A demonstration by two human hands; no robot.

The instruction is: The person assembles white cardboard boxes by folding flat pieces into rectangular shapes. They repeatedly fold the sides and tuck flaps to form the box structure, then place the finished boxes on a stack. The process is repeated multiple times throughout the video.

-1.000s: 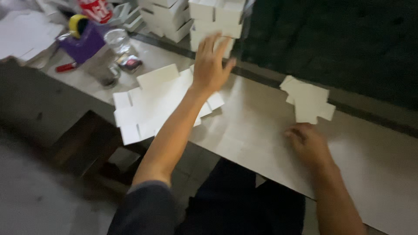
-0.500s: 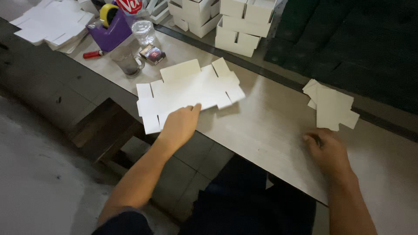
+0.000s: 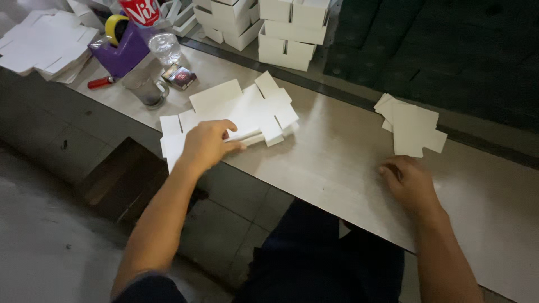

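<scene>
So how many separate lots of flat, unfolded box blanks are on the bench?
3: a stack under the left hand at bench centre, a smaller pile beyond the right hand, and a heap at far left. Sheets per stack can't be counted.

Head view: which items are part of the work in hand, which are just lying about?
In hand: stack of flat white box blanks under left hand; smaller blank pile beyond right hand; folded white boxes.
Lying about: purple tape dispenser, plastic bottle, glass mug, red lighter.

Worktop (image 3: pixel 337 163): stack of flat box blanks (image 3: pixel 236 115) left; single blank (image 3: pixel 412 126) right; folded boxes (image 3: pixel 269 25) behind; tape dispenser (image 3: pixel 123 47) far left.
</scene>
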